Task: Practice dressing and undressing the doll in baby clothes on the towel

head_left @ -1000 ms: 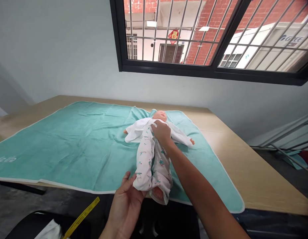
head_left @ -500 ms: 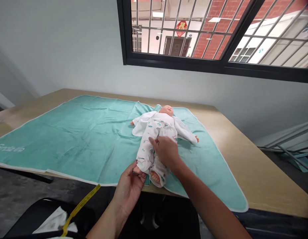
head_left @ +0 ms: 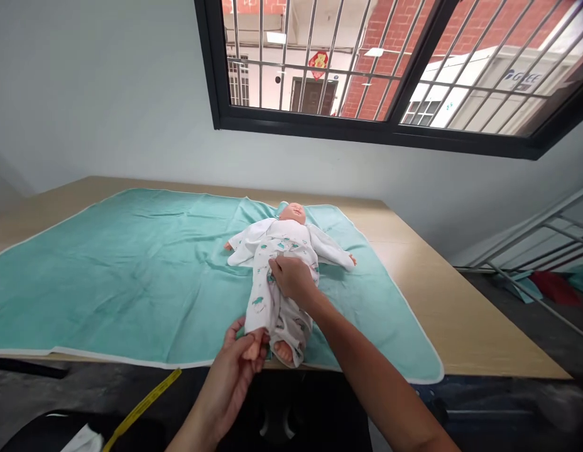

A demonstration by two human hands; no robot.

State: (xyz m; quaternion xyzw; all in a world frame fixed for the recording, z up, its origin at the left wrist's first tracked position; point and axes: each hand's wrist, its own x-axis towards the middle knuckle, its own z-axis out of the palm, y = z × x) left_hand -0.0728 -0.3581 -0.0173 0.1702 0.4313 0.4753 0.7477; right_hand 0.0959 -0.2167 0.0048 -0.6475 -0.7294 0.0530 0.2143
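A baby doll [head_left: 294, 213] lies on its back on a teal blanket [head_left: 154, 270], head toward the wall and arms spread. It wears a white top [head_left: 291, 231] and white printed trousers [head_left: 259, 304]. My left hand [head_left: 230, 370] is closed around the doll's foot [head_left: 254, 348], which sticks out of the trouser leg on the left. With fingers closed, my right hand [head_left: 294, 279] grips the trouser fabric over the upper legs. The doll's other foot [head_left: 283, 351] shows at the opening of the right-hand trouser leg.
The blanket covers much of a wooden table [head_left: 404, 270] standing against the wall. A barred window [head_left: 310, 63] is above. Below the near edge are a black chair [head_left: 51, 433] and a yellow strap [head_left: 145, 402]. To the right stands a metal rack [head_left: 531, 251].
My right hand has moved up the trousers toward the waist, and the left trouser leg sits higher, baring more of the foot. My left hand stays at that foot. The view has shifted right.
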